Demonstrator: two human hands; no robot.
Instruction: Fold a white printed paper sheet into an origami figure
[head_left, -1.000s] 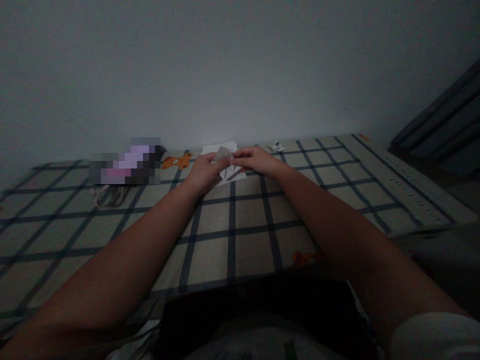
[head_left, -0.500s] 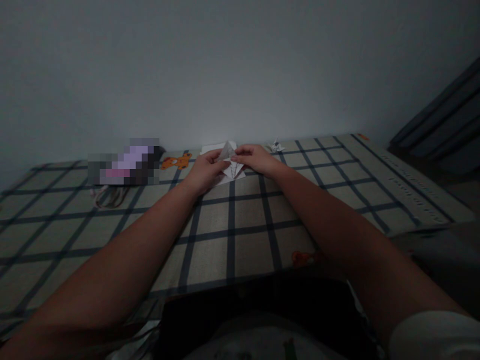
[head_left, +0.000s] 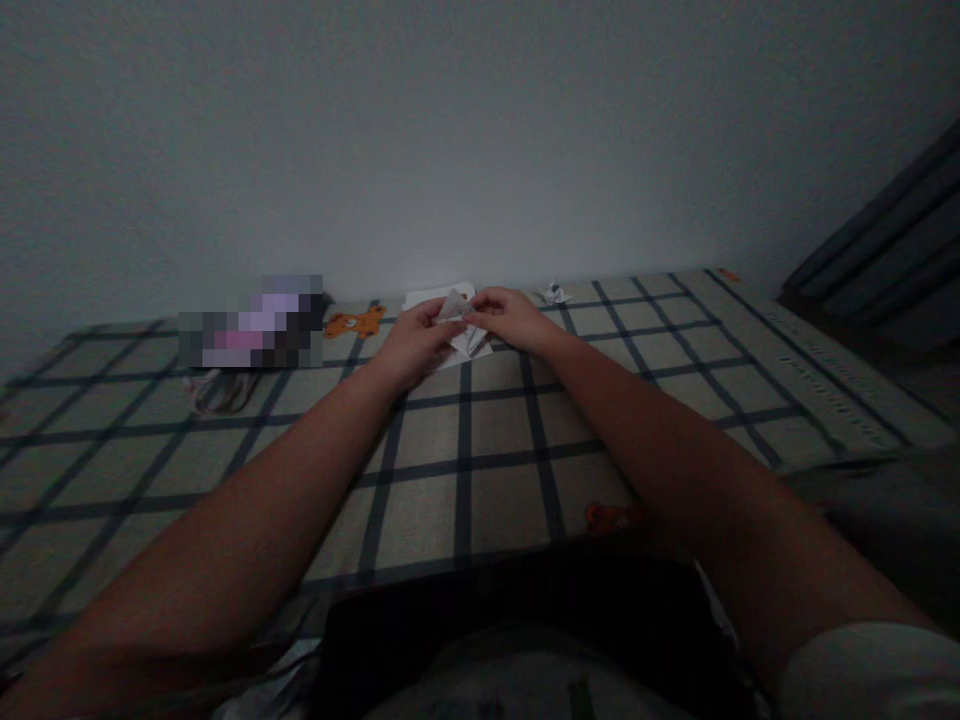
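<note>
Between my hands is a folded piece of white paper (head_left: pixel 471 342), with a pointed flap standing up and creased layers below. My left hand (head_left: pixel 414 338) grips its left side, thumb across the front. From the right, my right hand (head_left: pixel 510 315) pinches the paper near its middle with thumb and fingers. Some of the folds are hidden by the fingers. More flat white paper (head_left: pixel 420 297) lies just behind and beneath. To the right of my right hand sits a small folded paper figure (head_left: pixel 555 293) with pointed tips.
A checked cloth (head_left: pixel 420 440) with bear prints covers the surface, which meets a plain wall (head_left: pixel 480 150) at the back. On the left lies a blurred-out object (head_left: pixel 255 320) with a pale cord (head_left: pixel 221 392) beside it. A dark curtain (head_left: pixel 892 245) hangs far right.
The upright flap of the paper has tipped lower, and my right thumb has shifted slightly across the folds. Both hands stay in nearly the same place.
</note>
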